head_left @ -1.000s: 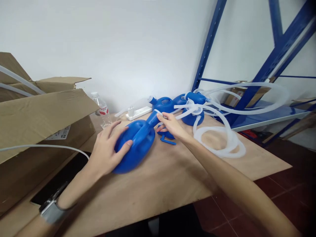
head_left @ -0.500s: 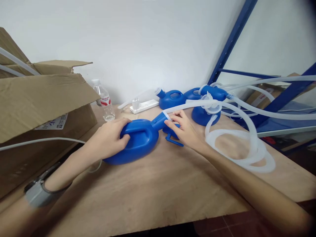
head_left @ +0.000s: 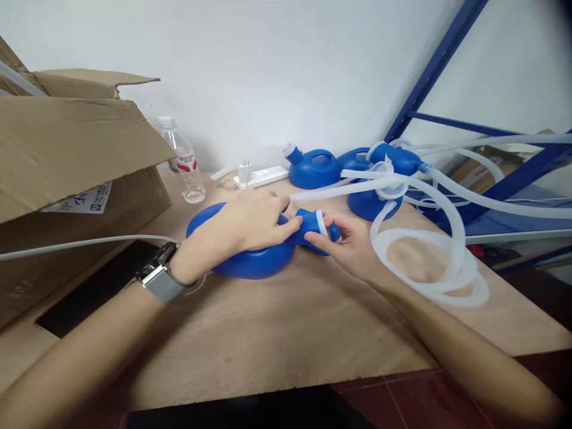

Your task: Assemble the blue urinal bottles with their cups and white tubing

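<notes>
A blue plastic urinal bottle (head_left: 261, 262) lies on the wooden table in front of me, its neck pointing right. My left hand (head_left: 250, 219) rests over its top and handle, with the thumb and fingers closed around the base of the neck. At the bottle's mouth, my right hand (head_left: 353, 241) pinches the white ring (head_left: 321, 223) between thumb and fingers. Behind the right fingers sits another small blue part, mostly covered. A coil of clear hose (head_left: 473, 292) lies to the right of my right hand.
An open cardboard box (head_left: 75, 128) stands at the left, with a phone (head_left: 93, 292) beside it. A water bottle (head_left: 185, 170) and a power strip (head_left: 263, 177) are near the wall. More blue bottles (head_left: 315, 170) stand behind. A blue metal rack (head_left: 435, 71) rises at the right.
My left hand has slid right from the bottle's handle to its neck. The bottle's neck has turned lower and toward the right, with my right hand still at its mouth.
</notes>
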Demonstrator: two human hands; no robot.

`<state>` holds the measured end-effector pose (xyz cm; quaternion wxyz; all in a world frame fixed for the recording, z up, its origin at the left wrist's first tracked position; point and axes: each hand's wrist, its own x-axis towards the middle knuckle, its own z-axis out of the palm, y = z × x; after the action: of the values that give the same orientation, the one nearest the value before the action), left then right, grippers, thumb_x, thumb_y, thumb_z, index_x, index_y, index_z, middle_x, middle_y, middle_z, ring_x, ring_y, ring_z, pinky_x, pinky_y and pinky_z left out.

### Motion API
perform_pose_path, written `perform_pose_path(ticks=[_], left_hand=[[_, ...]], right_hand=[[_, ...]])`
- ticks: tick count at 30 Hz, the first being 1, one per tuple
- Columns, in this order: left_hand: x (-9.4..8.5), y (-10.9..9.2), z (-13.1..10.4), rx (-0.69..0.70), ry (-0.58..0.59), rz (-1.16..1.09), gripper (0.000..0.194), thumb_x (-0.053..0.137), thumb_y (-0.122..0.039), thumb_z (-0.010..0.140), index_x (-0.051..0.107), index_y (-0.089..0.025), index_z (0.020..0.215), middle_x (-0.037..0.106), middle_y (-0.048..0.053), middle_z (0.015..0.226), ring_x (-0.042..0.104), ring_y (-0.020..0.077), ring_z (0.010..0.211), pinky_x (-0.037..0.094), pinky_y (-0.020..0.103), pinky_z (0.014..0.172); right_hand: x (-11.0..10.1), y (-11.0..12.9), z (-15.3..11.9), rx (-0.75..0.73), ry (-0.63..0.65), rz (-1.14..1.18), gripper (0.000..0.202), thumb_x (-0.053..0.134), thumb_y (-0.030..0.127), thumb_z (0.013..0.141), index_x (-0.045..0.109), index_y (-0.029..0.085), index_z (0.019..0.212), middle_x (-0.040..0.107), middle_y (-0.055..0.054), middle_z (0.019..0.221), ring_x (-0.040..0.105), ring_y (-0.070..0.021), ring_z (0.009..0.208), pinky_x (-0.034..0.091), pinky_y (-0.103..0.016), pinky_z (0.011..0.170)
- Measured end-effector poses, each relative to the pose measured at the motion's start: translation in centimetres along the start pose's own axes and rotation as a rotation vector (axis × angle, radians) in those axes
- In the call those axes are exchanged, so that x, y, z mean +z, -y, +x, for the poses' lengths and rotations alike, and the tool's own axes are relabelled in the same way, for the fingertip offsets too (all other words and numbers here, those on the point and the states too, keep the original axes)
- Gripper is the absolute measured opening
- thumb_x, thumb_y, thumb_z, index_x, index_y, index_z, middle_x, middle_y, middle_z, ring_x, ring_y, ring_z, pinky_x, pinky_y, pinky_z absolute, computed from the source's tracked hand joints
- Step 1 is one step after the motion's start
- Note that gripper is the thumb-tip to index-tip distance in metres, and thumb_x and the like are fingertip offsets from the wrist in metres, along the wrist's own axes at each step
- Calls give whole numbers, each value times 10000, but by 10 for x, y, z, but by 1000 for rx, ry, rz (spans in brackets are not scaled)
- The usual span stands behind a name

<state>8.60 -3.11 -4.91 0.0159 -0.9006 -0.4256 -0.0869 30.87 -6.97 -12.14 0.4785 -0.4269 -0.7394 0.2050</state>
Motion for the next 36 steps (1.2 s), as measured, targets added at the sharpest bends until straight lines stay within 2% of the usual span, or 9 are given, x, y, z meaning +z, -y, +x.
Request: perform_pose_path(ticks=[3,6,8,14,19,24,28,32,36], left_hand=[[4,3,2,17,-26,-23,677,423,-766,1010,768,-187,946,784,133,932,723,355,918,489,447,878],[7,3,1,22,-42,-46,737,468,-875,948,763,-200,985,766,109,906,712,346,893,465,430,868],[7,2,0,25,-37,-80,732,512,-901,912,759,-216,991,752,88,879,706,333,882,450,414,871],[2,-3,3,8,28,-119,738,535,-942,849,727,-229,860,699,70,772,693,319,843,416,384,833],[2,-1,4,39,38,-124,746,530,-948,841,732,-232,890,713,72,812,677,297,787,396,376,812],[2,12,3,59,58,-173,682,576,-904,848,752,-245,866,726,66,807,660,283,766,379,370,813],[-2,21,1,63,58,-232,635,620,-879,840,798,-277,939,743,57,807,664,288,761,387,363,783],[-4,25,4,21,110,-170,711,569,-925,836,809,-262,923,737,81,769,669,302,744,407,372,772],[-2,39,10,7,120,-109,816,487,-995,813,793,-246,916,771,116,854,685,308,785,415,370,767]], right_hand=[[-7,2,4,-13,42,46,509,623,608,1039,513,234,711,520,14,690,457,-161,646,393,-328,633],[-13,2,5,-58,56,50,552,548,572,1085,472,230,658,480,10,661,420,-160,615,377,-337,618],[-14,4,3,-81,44,10,582,533,577,1093,458,230,633,463,10,635,402,-158,590,377,-344,613],[-11,7,-1,-120,-27,-75,699,459,748,1073,428,236,599,440,8,585,380,-149,552,403,-343,603],[-13,9,0,-133,29,-60,701,487,743,1066,445,233,587,439,11,581,372,-141,550,387,-331,592],[-14,9,2,-152,141,79,543,605,580,1038,502,232,635,493,11,643,427,-157,605,374,-334,622],[-15,8,5,-134,206,94,346,699,483,933,567,230,738,540,9,732,474,-176,690,401,-339,686],[-20,14,10,-83,237,47,295,740,456,926,643,218,782,621,-1,775,544,-171,730,456,-331,722],[-18,20,18,-18,191,-49,231,772,427,928,780,208,853,776,-45,865,677,-210,809,538,-356,787]])
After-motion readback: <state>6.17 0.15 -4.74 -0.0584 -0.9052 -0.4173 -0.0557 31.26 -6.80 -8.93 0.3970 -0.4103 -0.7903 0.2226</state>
